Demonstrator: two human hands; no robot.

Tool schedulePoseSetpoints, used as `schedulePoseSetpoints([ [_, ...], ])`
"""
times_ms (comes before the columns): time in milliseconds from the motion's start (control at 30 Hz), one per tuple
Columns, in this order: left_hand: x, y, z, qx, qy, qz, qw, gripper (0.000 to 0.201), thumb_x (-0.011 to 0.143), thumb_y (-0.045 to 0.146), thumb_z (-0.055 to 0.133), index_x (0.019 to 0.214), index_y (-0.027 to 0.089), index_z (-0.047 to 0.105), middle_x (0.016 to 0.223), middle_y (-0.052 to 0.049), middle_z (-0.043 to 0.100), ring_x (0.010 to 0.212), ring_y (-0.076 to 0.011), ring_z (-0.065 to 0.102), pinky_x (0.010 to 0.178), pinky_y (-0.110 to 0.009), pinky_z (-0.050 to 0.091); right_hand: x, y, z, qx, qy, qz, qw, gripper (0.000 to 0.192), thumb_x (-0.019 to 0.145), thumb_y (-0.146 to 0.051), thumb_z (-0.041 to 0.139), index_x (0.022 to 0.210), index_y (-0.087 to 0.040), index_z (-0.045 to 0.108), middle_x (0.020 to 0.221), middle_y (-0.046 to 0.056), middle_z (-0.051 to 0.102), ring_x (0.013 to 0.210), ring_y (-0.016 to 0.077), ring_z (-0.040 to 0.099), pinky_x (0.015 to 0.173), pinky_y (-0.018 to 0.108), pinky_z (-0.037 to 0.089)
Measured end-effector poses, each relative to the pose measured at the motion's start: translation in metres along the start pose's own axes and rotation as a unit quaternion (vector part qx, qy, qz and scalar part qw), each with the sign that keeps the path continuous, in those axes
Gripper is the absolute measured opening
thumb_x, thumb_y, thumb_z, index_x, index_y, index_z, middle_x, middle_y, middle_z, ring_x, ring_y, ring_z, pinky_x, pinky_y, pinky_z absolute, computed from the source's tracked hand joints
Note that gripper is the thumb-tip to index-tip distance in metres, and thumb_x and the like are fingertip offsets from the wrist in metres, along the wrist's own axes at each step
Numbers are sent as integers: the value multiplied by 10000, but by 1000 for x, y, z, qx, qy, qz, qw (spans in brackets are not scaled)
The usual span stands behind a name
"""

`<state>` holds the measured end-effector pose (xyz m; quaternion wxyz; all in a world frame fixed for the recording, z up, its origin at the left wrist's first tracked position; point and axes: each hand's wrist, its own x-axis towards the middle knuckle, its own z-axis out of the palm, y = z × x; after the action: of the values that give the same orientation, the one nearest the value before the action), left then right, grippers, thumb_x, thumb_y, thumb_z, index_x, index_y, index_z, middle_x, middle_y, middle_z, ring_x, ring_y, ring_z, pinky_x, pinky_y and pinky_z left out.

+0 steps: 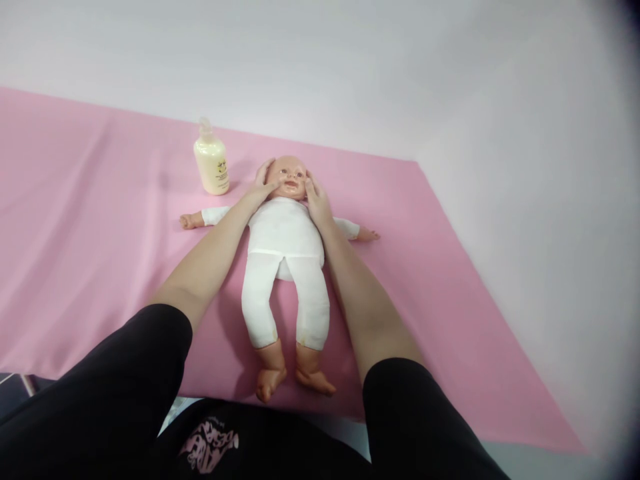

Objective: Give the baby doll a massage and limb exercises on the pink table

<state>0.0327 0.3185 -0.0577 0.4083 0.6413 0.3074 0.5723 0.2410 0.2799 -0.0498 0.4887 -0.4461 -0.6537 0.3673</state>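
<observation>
A baby doll in a white cloth suit lies on its back, head away from me and bare feet toward me. Its arms stretch out to both sides. My left hand cups the left side of the doll's head, thumb on the cheek and fingers up along the side. My right hand cups the head from the right, its thumb against the other cheek. The fingers behind the head are partly hidden. Left of the head stands a pale yellow pump bottle, touched by neither hand.
A pink cloth covers the table under the doll, with folds on the left. White walls rise behind the table and along its right side. The table's near edge runs just beyond my body, close to the doll's feet.
</observation>
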Motion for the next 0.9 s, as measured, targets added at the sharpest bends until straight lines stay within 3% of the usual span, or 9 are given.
schedulePoseSetpoints([
  [133,-3,7,0,11,-6,-28,1000,980,779,737,859,1591,309,515,1786,-78,364,1718,-363,190,1404,-511,193,-3,-7,2,-4,11,9,1000,1110,837,-959,527,1714,-293,392,1771,54,436,1639,299,441,1337,484,439],
  [233,-5,9,-1,20,-13,-20,1000,925,859,735,792,1623,306,497,1803,-77,345,1717,-354,200,1407,-502,179,-4,-10,4,-6,18,15,1000,1138,807,-996,506,1699,-295,417,1763,40,450,1638,291,443,1348,486,418],
  [367,-7,15,-2,65,-23,9,998,888,904,781,711,1617,280,537,1810,-81,336,1725,-344,174,1417,-473,105,-5,-11,5,-29,8,14,999,1291,771,-1063,417,1739,-212,339,1782,71,407,1685,291,359,1397,446,322],
  [500,-8,28,2,107,-43,53,992,760,935,794,661,1522,311,651,1791,-69,386,1722,-337,194,1413,-491,79,-7,-17,5,-81,-14,-67,994,1167,864,-1023,303,1745,-258,329,1836,2,285,1742,234,189,1443,378,136],
  [633,-10,37,5,125,-44,74,988,735,940,817,627,1467,310,697,1758,-85,443,1699,-339,270,1404,-507,120,-8,-23,4,-98,-35,-109,989,1069,928,-964,286,1727,-258,370,1853,12,235,1751,208,133,1448,391,72],
  [733,-11,34,4,132,-37,82,987,813,935,844,595,1508,271,660,1732,-125,473,1693,-333,286,1403,-492,140,-7,-22,4,-90,-42,-89,991,1096,911,-975,301,1741,-260,319,1862,20,198,1752,202,125,1448,403,65],
  [900,-18,23,6,123,9,26,992,983,893,869,602,1630,227,501,1781,-163,375,1683,-329,312,1407,-464,151,-11,-18,8,-64,-27,52,996,1329,772,-1062,398,1785,-246,127,1846,87,252,1732,287,223,1443,475,132],
])
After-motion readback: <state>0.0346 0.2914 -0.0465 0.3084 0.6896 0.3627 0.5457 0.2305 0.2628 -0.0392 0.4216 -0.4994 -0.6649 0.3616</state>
